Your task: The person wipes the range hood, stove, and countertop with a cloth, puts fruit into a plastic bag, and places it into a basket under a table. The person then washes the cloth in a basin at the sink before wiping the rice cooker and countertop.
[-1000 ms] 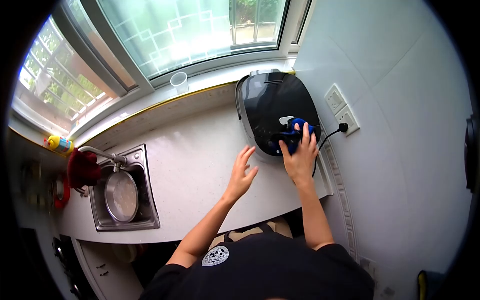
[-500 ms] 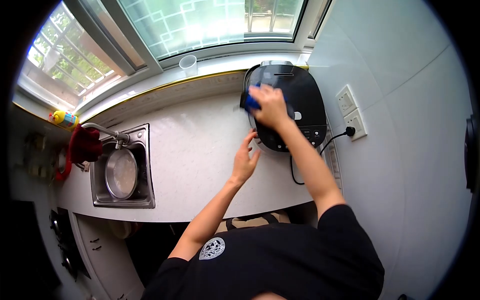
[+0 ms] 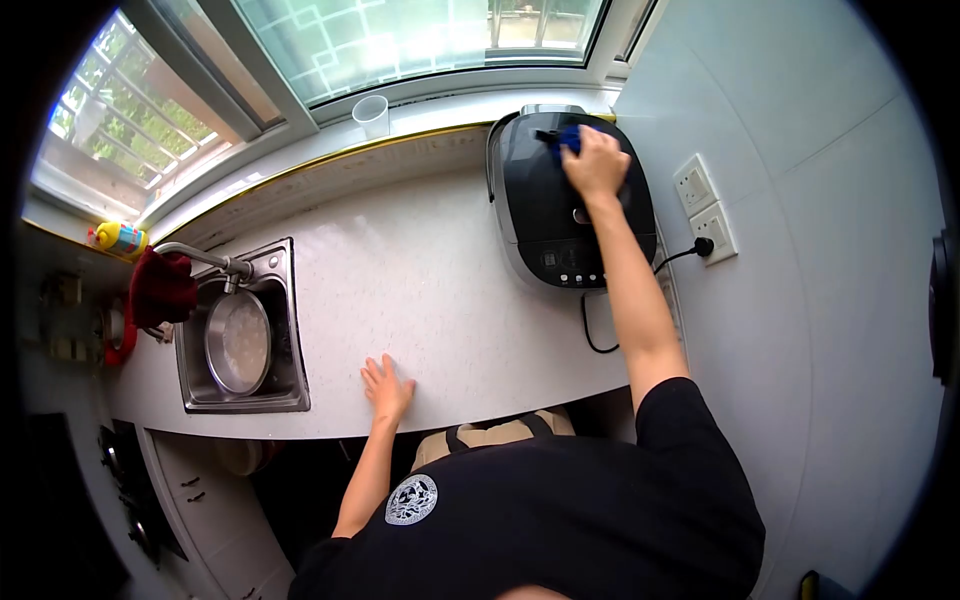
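Observation:
My right hand is closed around a dark blue cloth, partly hidden under the fingers. The cloth is against the far part of the lid of a black rice cooker, whose row of buttons faces me. My left hand lies with fingers spread on the pale countertop, near its front edge, holding nothing.
To the left, a metal pot with cloudy liquid stands in the sink, with a dark red cloth by the faucet. A clear cup and a yellow bottle stand along the windowsill. The cooker's cord leads to a wall socket.
My right hand has moved with the blue cloth to the right and farther back across the lid. My left hand has left the cooker's side and come down-left to the counter's front.

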### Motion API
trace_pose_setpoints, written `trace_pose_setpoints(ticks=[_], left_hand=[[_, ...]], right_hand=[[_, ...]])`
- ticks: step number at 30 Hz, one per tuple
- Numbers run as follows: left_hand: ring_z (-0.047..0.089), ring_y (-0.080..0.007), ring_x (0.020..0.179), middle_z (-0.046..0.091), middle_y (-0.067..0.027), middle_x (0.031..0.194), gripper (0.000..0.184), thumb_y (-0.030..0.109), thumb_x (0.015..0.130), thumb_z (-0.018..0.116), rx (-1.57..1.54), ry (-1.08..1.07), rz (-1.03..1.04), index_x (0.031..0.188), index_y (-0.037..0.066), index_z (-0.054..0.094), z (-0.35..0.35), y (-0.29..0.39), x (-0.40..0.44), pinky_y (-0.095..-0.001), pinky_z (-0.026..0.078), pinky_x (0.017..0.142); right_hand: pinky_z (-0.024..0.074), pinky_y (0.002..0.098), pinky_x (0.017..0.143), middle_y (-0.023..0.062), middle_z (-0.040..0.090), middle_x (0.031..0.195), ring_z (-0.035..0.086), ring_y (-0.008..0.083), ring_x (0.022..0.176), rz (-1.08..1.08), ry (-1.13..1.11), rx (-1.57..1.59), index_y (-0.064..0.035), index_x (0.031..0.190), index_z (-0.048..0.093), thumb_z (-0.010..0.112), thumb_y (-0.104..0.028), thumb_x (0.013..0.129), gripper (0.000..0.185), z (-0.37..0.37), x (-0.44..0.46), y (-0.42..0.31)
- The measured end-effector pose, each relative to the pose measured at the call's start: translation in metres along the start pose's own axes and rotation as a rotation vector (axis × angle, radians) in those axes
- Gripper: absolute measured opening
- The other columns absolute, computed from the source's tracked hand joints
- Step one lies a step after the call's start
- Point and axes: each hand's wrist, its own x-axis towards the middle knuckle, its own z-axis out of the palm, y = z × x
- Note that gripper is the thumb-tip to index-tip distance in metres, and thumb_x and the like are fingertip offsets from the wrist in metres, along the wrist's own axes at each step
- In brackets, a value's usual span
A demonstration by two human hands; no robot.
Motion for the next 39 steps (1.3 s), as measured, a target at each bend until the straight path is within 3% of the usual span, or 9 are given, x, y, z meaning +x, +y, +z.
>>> trace_pose_setpoints(ticks=[2,5,9,14,16,21,24,32,39], left_hand=[[0.007,-0.0512,0.138,0.004,-0.0302,0.151,0.088,0.025,0.08,0.071,0.039,-0.03,-0.059,0.147,0.004,0.017,0.004,0.007,0.002,-0.0655,0.025,0.102],[0.004,-0.052,0.138,0.0,-0.0307,0.151,0.093,0.026,0.079,0.072,0.044,-0.092,-0.111,0.147,0.003,0.014,0.005,0.01,0.011,-0.0668,0.027,0.101],[0.004,-0.0535,0.137,-0.001,-0.0319,0.151,0.094,0.027,0.079,0.072,0.052,-0.103,-0.101,0.147,0.002,0.013,0.005,0.013,0.015,-0.0664,0.027,0.101],[0.005,-0.0547,0.137,-0.002,-0.033,0.15,0.094,0.026,0.08,0.072,0.084,-0.12,-0.124,0.147,0.001,0.011,0.007,0.012,0.016,-0.0664,0.027,0.101],[0.005,-0.0548,0.137,-0.002,-0.0334,0.15,0.094,0.026,0.08,0.072,0.077,-0.124,-0.13,0.147,0.001,0.011,0.005,0.015,0.015,-0.0663,0.027,0.101],[0.003,-0.0546,0.137,-0.003,-0.0335,0.15,0.095,0.025,0.08,0.072,0.058,-0.138,-0.145,0.147,0.002,0.01,-0.001,0.02,0.012,-0.0667,0.025,0.102],[0.002,-0.0545,0.137,-0.004,-0.0333,0.15,0.094,0.024,0.08,0.072,0.046,-0.133,-0.136,0.147,0.001,0.01,-0.003,0.016,0.015,-0.0669,0.024,0.103],[0.006,-0.0542,0.137,-0.002,-0.0329,0.15,0.096,0.026,0.078,0.074,0.052,-0.108,-0.164,0.147,0.001,0.012,0.002,0.021,0.018,-0.0663,0.027,0.102],[0.007,-0.0542,0.137,0.0,-0.0317,0.151,0.097,0.027,0.076,0.076,0.072,-0.097,-0.181,0.147,0.002,0.014,0.004,0.021,0.022,-0.0661,0.027,0.102]], right_hand=[[0.043,0.0424,0.078,0.0047,0.066,0.107,0.059,0.0252,0.1,-0.165,-0.124,0.126,-0.0136,0.098,0.063,0.071,-0.027,0.067,0.035,-0.026,-0.025,-0.045],[0.0398,0.0386,0.088,-0.0002,0.062,0.119,0.054,0.0228,0.111,-0.475,-0.16,0.403,-0.0166,0.11,0.064,0.07,-0.008,0.06,0.052,-0.072,-0.106,-0.059],[0.0395,0.039,0.088,0.0018,0.061,0.12,0.053,0.0243,0.113,-0.228,-0.216,0.292,-0.0154,0.118,0.061,0.071,-0.008,0.056,0.063,-0.114,-0.135,0.005],[0.0413,0.0446,0.09,0.0033,0.062,0.116,0.053,0.0236,0.114,0.168,-0.054,-0.024,-0.011,0.116,0.061,0.071,-0.024,0.074,0.045,-0.048,-0.055,0.058],[0.0427,0.0445,0.086,0.0024,0.062,0.117,0.054,0.0244,0.111,0.174,-0.054,-0.008,-0.0125,0.116,0.06,0.072,-0.025,0.072,0.047,-0.031,-0.033,0.021],[0.0388,0.0405,0.091,0.0022,0.059,0.124,0.051,0.0261,0.115,-0.341,-0.171,0.327,-0.0152,0.119,0.058,0.072,-0.011,0.062,0.059,-0.071,-0.107,-0.068],[0.039,0.0401,0.091,0.0012,0.057,0.128,0.051,0.0259,0.116,-0.236,-0.295,0.321,-0.0161,0.124,0.056,0.07,-0.003,0.059,0.068,-0.115,-0.131,-0.031],[0.042,0.0487,0.09,0.0043,0.063,0.112,0.055,0.0276,0.11,0.386,-0.195,-0.101,-0.012,0.111,0.062,0.065,-0.034,0.079,0.039,-0.021,0.0,0.075],[0.0433,0.0428,0.088,0.0027,0.067,0.107,0.06,0.0218,0.104,-0.093,-0.173,0.028,-0.0188,0.105,0.067,0.064,-0.031,0.074,0.033,0.037,0.052,-0.057]])
